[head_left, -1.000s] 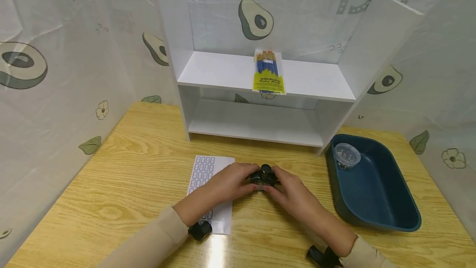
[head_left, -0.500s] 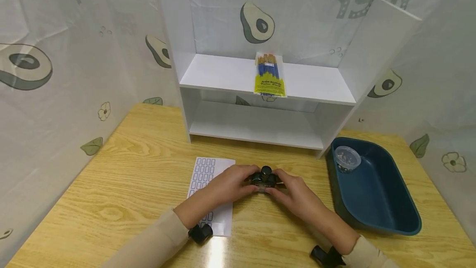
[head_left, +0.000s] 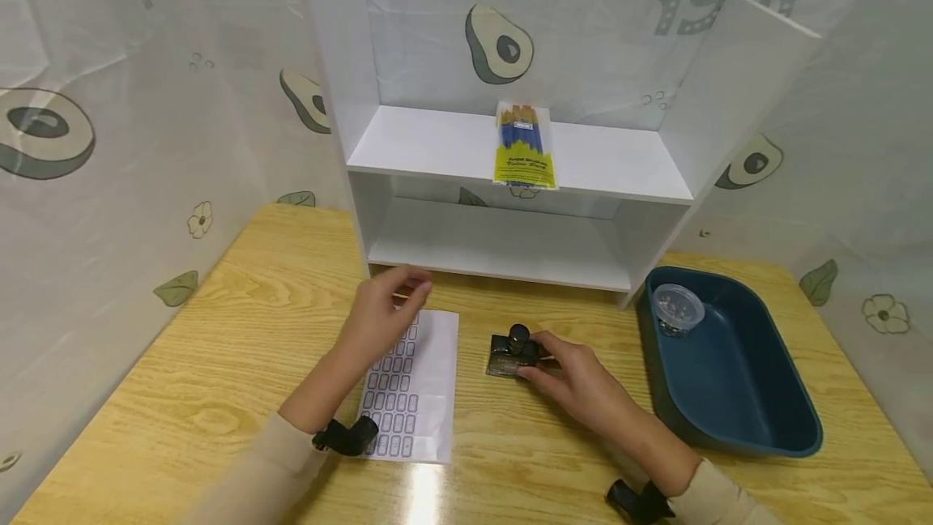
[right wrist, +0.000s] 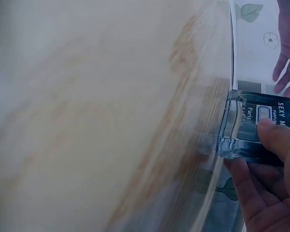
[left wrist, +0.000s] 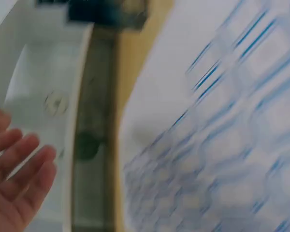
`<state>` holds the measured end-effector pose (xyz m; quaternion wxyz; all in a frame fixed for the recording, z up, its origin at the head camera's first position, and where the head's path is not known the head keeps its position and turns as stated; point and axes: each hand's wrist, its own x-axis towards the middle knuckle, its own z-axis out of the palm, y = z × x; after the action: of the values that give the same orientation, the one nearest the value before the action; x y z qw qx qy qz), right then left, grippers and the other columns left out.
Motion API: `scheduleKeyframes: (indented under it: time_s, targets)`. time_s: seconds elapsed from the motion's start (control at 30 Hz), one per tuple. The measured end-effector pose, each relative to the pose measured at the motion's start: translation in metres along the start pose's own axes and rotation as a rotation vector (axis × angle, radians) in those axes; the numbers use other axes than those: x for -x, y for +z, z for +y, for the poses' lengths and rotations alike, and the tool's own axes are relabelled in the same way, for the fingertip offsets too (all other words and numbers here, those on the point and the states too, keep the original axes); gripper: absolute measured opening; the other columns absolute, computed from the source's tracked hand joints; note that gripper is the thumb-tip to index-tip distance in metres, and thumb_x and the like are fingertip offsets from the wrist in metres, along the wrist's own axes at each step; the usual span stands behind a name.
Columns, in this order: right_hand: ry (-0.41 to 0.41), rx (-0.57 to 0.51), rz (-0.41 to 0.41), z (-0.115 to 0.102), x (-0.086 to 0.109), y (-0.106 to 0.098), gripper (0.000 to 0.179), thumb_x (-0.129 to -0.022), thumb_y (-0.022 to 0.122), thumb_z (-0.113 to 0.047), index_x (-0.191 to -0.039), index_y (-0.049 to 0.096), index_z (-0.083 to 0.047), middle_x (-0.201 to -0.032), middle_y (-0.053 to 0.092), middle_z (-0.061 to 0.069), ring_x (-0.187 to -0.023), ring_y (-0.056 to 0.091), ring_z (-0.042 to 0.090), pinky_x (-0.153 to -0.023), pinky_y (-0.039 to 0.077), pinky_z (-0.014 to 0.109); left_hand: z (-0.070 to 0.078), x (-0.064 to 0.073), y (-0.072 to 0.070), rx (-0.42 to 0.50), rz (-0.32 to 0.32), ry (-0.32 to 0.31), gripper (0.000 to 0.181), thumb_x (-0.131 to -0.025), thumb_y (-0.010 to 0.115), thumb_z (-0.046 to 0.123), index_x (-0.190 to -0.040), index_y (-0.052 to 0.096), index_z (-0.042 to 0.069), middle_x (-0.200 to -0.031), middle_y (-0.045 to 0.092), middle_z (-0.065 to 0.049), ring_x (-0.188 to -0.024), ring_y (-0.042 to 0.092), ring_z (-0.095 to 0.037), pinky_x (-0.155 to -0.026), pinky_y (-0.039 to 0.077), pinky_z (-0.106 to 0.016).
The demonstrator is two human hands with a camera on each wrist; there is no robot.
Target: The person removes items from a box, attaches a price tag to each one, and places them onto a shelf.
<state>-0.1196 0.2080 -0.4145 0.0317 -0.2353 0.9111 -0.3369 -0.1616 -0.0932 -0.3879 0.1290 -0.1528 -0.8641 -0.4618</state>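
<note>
My right hand [head_left: 579, 383] grips the right side of a dark perfume bottle [head_left: 504, 360] with a round black cap, which stands on the table. In the right wrist view the glass of the perfume bottle [right wrist: 238, 124] carries printed lettering and a small blue-edged sticker [right wrist: 264, 114], with my thumb at its edge. My left hand [head_left: 379, 318] hovers over the upper part of a white sticker sheet [head_left: 435, 395], apart from the bottle. Its fingers are relaxed and hold nothing visible; in the left wrist view the left hand [left wrist: 21, 181] is partly cut off.
A white two-tier shelf [head_left: 437, 140] stands behind the hands, with a pack of artist brushes [head_left: 525, 152] on its upper board. At the right is a dark blue tub [head_left: 736, 379] holding a clear round container [head_left: 678, 308]. A patterned curtain surrounds the table.
My left hand has let go of the perfume bottle and moved left and up over the sticker sheet. The right hand keeps its hold on the bottle, nearly in place.
</note>
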Motion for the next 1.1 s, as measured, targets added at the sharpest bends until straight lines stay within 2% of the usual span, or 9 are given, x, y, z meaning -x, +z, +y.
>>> scheduleKeyframes:
  time_s: [0.1,0.2,0.27,0.33,0.4,0.5,0.57,0.83,1.1]
  targets:
    - [0.001,0.006,0.003,-0.001,0.0,0.001,0.037,-0.098,0.073,-0.023,-0.13,0.064,-0.008,-0.113,0.078,0.008,-0.104,0.077,0.023,-0.083,0.063,0.031,-0.011,-0.009,-0.021,-0.01,0.219,-0.048,0.016,-0.1,0.068,0.009,-0.112,0.071,-0.001,-0.101,0.077,-0.015,-0.092,0.074,-0.028,-0.073,0.058,-0.019]
    - [0.001,0.0,0.006,-0.001,0.001,0.001,0.036,-0.098,0.074,-0.023,-0.13,0.065,-0.008,-0.113,0.078,0.007,-0.104,0.077,0.023,-0.083,0.063,0.031,-0.022,-0.018,-0.038,-0.022,0.408,-0.098,0.017,-0.099,0.068,0.008,-0.111,0.066,-0.004,-0.103,0.07,-0.02,-0.094,0.069,-0.032,-0.07,0.047,-0.01]
    - [0.004,-0.007,0.01,-0.001,0.001,0.001,0.035,-0.098,0.074,-0.022,-0.129,0.065,-0.008,-0.113,0.078,0.007,-0.105,0.077,0.023,-0.084,0.063,0.031,-0.028,-0.025,-0.047,-0.021,0.497,-0.124,0.023,-0.098,0.067,0.009,-0.115,0.062,-0.006,-0.108,0.065,-0.022,-0.098,0.064,-0.034,-0.073,0.044,-0.011]
    - [0.012,-0.012,0.021,-0.001,0.0,0.001,0.035,-0.098,0.074,-0.022,-0.129,0.066,-0.007,-0.114,0.077,0.007,-0.106,0.076,0.023,-0.085,0.063,0.032,-0.031,-0.031,-0.054,-0.008,0.539,-0.139,0.031,-0.098,0.068,0.01,-0.122,0.057,-0.007,-0.116,0.061,-0.024,-0.105,0.06,-0.035,-0.081,0.047,-0.019]
    - [0.022,-0.011,0.032,0.0,0.0,0.001,0.034,-0.098,0.074,-0.021,-0.128,0.066,-0.007,-0.114,0.076,0.007,-0.106,0.076,0.024,-0.086,0.063,0.033,-0.034,-0.036,-0.059,0.019,0.538,-0.149,0.04,-0.099,0.068,0.011,-0.131,0.054,-0.006,-0.126,0.058,-0.025,-0.114,0.058,-0.037,-0.089,0.051,-0.032]
    - [0.039,-0.006,0.039,-0.001,-0.001,0.0,0.034,-0.098,0.074,-0.02,-0.128,0.066,-0.006,-0.113,0.076,0.008,-0.106,0.076,0.024,-0.085,0.063,0.033,-0.036,-0.042,-0.061,0.059,0.492,-0.152,0.051,-0.099,0.069,0.013,-0.145,0.05,-0.002,-0.138,0.058,-0.025,-0.125,0.057,-0.04,-0.101,0.052,-0.05]
    - [0.049,-0.006,0.031,-0.001,-0.001,-0.001,0.035,-0.098,0.074,-0.02,-0.128,0.066,-0.006,-0.114,0.077,0.008,-0.106,0.076,0.024,-0.084,0.063,0.033,-0.038,-0.045,-0.06,0.085,0.464,-0.146,0.052,-0.1,0.069,0.014,-0.148,0.051,0.002,-0.141,0.059,-0.025,-0.128,0.059,-0.041,-0.104,0.053,-0.056]
    - [0.075,-0.005,0.007,-0.003,-0.003,-0.003,0.038,-0.098,0.073,-0.022,-0.131,0.065,-0.005,-0.118,0.077,0.011,-0.108,0.076,0.026,-0.087,0.064,0.036,-0.038,-0.055,-0.053,0.072,0.424,-0.063,0.044,-0.099,0.07,0.009,-0.142,0.059,0.003,-0.128,0.07,-0.025,-0.117,0.069,-0.039,-0.096,0.061,-0.056]
    - [0.077,-0.007,-0.006,-0.003,-0.003,-0.005,0.035,-0.098,0.074,-0.024,-0.128,0.066,-0.008,-0.112,0.077,0.007,-0.106,0.076,0.022,-0.084,0.063,0.033,-0.038,-0.06,-0.048,0.006,0.449,-0.043,0.035,-0.102,0.066,0.01,-0.135,0.064,0.001,-0.123,0.073,-0.024,-0.107,0.072,-0.041,-0.088,0.064,-0.055]
